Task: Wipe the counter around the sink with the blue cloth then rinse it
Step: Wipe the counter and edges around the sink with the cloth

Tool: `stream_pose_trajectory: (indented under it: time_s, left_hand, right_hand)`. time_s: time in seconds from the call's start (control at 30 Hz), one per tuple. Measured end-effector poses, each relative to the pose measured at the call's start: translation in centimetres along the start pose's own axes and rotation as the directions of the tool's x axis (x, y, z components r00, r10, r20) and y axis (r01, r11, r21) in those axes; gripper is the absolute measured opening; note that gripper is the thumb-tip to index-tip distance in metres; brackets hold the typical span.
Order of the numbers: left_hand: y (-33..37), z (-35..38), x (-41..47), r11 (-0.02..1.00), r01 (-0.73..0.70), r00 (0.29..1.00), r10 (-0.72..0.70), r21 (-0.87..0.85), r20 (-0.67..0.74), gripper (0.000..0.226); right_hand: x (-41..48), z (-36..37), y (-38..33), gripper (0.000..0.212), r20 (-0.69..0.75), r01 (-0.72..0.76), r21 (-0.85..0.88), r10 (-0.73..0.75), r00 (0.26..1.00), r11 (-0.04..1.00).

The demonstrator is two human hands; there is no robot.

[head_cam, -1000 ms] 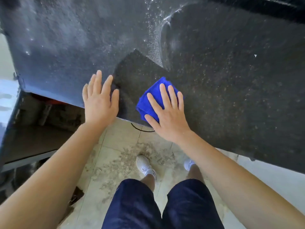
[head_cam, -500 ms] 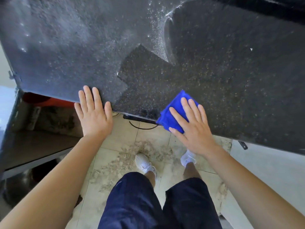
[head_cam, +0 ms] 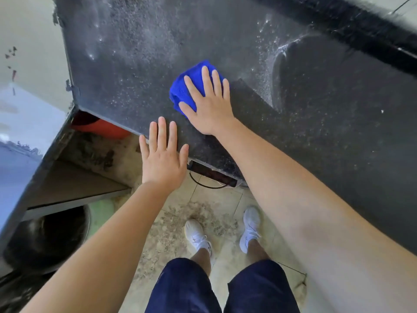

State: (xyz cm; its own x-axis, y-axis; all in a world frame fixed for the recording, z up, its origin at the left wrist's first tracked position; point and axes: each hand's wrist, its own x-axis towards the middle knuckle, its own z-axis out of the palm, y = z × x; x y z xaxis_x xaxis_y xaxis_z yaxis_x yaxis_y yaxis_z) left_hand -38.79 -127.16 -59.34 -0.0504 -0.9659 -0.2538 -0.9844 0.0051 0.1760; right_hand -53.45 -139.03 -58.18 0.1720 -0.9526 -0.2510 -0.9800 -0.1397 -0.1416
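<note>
While flat on blue cloth (head_cam: 180, 92), right hand (head_cam: 211, 109) near counter (head_cam: 135, 53) edge

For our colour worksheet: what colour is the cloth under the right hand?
Bright blue; the cloth shows best in head view.

Blue cloth (head_cam: 180, 90) bunched on counter (head_cam: 135, 53).

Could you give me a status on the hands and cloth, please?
Right hand flat, pressing crumpled blue cloth on dusty black speckled counter. Left hand open at counter edge. No obstacle near cloth.
</note>
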Motion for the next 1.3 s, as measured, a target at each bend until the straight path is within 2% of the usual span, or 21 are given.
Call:
stream_pose_trajectory:
  time_s: [0.1,0.23,0.33,0.43,0.6,0.87,1.0,1.13,1.23,1.3]
  left_hand:
    - [-0.1,-0.1,0.1,1.0,-0.002,1.0,0.001,-0.023,-0.007,0.065]
    - [-0.4,0.2,0.0,1.0,-0.016,1.0,0.016,-0.022,-0.024,0.065]
    - [-0.6,0.4,0.0,0.999,-0.041,0.998,0.04,-0.027,-0.051,0.068]
    - [-0.6,0.4,0.1,0.999,-0.043,0.998,0.043,-0.015,-0.042,0.069]
    - [-0.5,0.0,0.3,0.999,-0.037,0.997,0.037,-0.002,-0.063,0.068]
    - [0.0,-0.9,0.7,0.999,0.016,0.997,-0.012,0.046,-0.082,0.071]
    - [0.2,-1.1,0.7,0.997,0.032,0.997,-0.027,0.064,-0.071,0.071]
    - [0.2,-1.3,1.2,0.997,0.043,0.991,-0.034,0.069,-0.13,0.065]
    - [0.7,-2.2,3.0,0.999,0.039,0.962,-0.03,0.025,-0.272,0.056]
    - [1.8,-3.0,5.2,1.0,0.024,0.954,-0.021,0.005,-0.3,0.055]
  right_hand:
    - [0.0,0.4,-0.5,0.068,-0.033,0.024,0.005,-0.024,0.999,1.0]
    - [-8.3,1.9,4.0,0.068,-0.04,0.15,-0.002,-0.15,0.988,0.989]
    - [-16.4,2.9,7.9,0.067,-0.008,0.09,0.03,-0.09,0.996,0.996]
    - [-19.0,3.3,9.5,0.068,0.041,0.043,0.026,-0.045,0.998,0.999]
    - [-12.7,1.8,9.2,0.07,0.041,0.058,0.05,-0.06,0.997,0.997]
    - [10.0,-3.5,7.9,0.073,0.013,-0.007,0.063,0.006,1.0,0.998]
    - [17.4,-5.4,8.2,0.074,0.006,-0.013,0.054,0.012,1.0,0.998]
    - [15.6,-4.4,7.6,0.071,-0.049,-0.002,0.067,0.006,0.999,0.998]
    - [6.7,-1.7,9.1,0.069,-0.115,0.143,0.063,-0.135,0.984,0.988]
    - [-0.7,0.0,11.6,0.067,-0.115,0.191,0.051,-0.184,0.976,0.98]
